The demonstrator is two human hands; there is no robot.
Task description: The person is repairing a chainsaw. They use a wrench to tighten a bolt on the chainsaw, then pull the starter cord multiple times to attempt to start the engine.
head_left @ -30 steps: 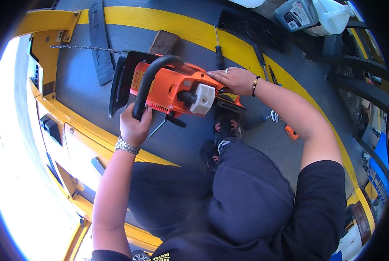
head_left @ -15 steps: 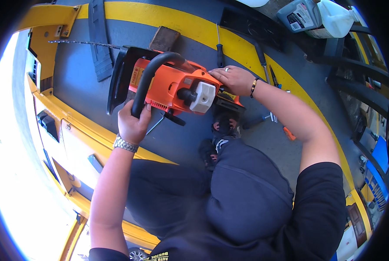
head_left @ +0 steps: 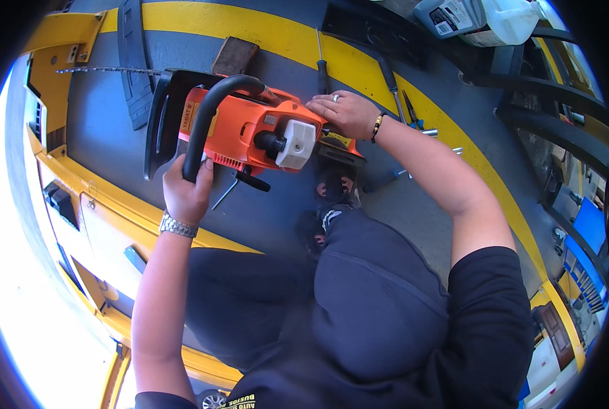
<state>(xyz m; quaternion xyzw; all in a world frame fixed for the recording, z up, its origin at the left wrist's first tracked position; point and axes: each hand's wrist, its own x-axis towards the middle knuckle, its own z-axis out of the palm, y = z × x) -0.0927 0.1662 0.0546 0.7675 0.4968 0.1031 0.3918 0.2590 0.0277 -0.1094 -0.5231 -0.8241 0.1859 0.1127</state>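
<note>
I hold an orange chainsaw (head_left: 239, 126) up over the floor, its chain bar (head_left: 107, 69) pointing left. My left hand (head_left: 187, 191) is closed round the lower part of its black front handle (head_left: 207, 116). At the saw's rear end, my right hand (head_left: 345, 114) grips the rear handle area, its fingertips on the orange cover and the rest of the grip hidden. A white plastic part (head_left: 296, 144) juts from the side that faces me. Beneath the saw, a thin metal tool (head_left: 224, 195) shows partly.
A wooden block (head_left: 235, 56), a screwdriver (head_left: 322, 71) and pliers (head_left: 411, 109) lie on the grey floor near a yellow stripe (head_left: 250, 20). Plastic jugs (head_left: 509, 20) stand at the far right. A yellow metal frame (head_left: 113, 198) runs along the left; my shoes are under the saw.
The whole scene, chainsaw and both hands included, sits a little further left in the view. Both hands keep their hold on the saw.
</note>
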